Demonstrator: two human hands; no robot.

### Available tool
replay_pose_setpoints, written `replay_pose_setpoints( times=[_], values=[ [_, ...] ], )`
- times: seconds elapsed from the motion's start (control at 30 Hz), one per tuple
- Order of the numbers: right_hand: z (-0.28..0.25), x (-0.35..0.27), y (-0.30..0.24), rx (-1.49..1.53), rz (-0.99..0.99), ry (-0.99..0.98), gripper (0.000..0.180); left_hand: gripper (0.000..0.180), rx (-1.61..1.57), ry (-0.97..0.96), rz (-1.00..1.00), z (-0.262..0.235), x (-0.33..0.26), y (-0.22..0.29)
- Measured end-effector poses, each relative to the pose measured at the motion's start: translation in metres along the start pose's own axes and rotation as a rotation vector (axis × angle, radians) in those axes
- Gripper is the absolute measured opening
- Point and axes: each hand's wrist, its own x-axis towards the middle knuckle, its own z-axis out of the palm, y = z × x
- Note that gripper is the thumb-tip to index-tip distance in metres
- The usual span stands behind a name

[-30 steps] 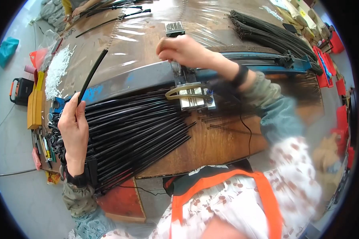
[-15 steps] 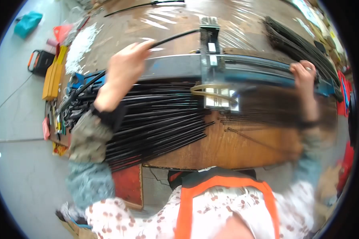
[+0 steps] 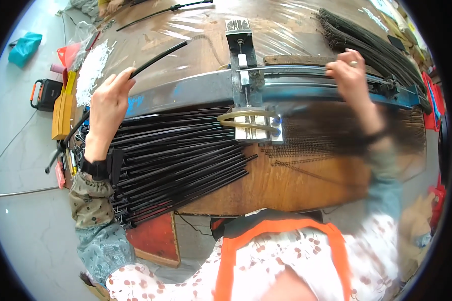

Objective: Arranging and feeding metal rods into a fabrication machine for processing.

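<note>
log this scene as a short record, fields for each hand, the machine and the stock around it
left hand: closed around a long thin black tube, one end pointing up and right
right hand: fingers curled, by the blue steel rail; whether it holds anything is unclear
machine: silver metal block with a looped yellowish clear hose
left stock: rows of black tubes
right stock: thin dark coil springs
far left: heap of small white pieces
surface: brown wooden table
</note>
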Motion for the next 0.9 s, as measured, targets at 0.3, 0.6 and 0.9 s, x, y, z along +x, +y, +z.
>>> replay_pose_setpoints(
  times=[0.3, 0.6, 0.9],
  values=[
    [-0.057, -0.062, 0.072, -0.184, 0.217, -0.026, 0.009, 0.012, -0.175, -0.063, 0.246, 0.097, 0.037, 0.056],
    [-0.041, -0.105, 0.106, -0.24, 0.263, -0.061, 0.008, 0.02, -0.247, -0.007, 0.104, 0.115, 0.033, 0.063],
    [-0.049, -0.112, 0.093, -0.319, 0.261, -0.097, 0.019, 0.018, -0.384, 0.099, 0.075, 0.124, 0.03, 0.071]
  ],
)
